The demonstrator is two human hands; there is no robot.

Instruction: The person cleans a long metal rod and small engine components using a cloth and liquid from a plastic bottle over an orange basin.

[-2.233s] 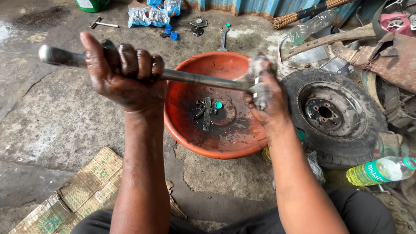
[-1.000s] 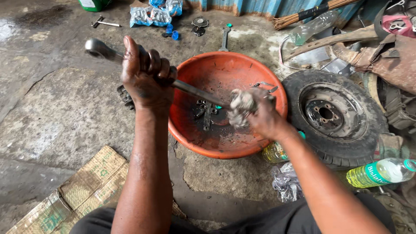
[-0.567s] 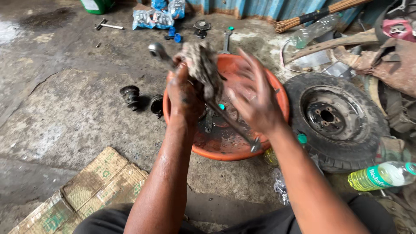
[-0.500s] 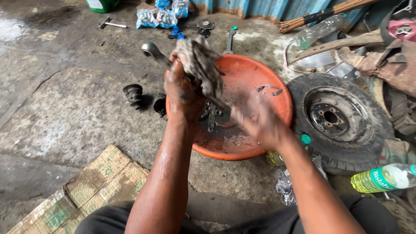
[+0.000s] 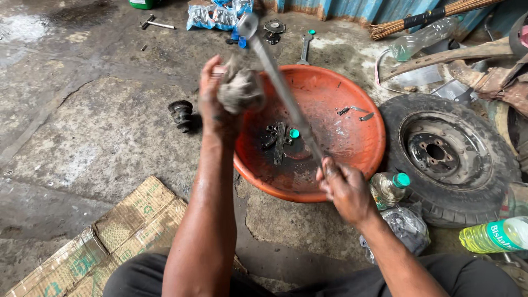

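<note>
Hands (image 5: 346, 190) grip rod (image 5: 283, 91), rag (image 5: 240, 91) above basin (image 5: 363, 148).

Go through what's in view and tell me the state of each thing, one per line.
Left hand: closed on a dirty grey rag.
Right hand: gripping the lower end of a long metal rod, tilted over the basin.
Round orange plastic basin: upright, oily, small metal parts inside.
Black tyre on its rim: lying flat.
Yellow-liquid bottle with green cap: capped, on its side.
</note>
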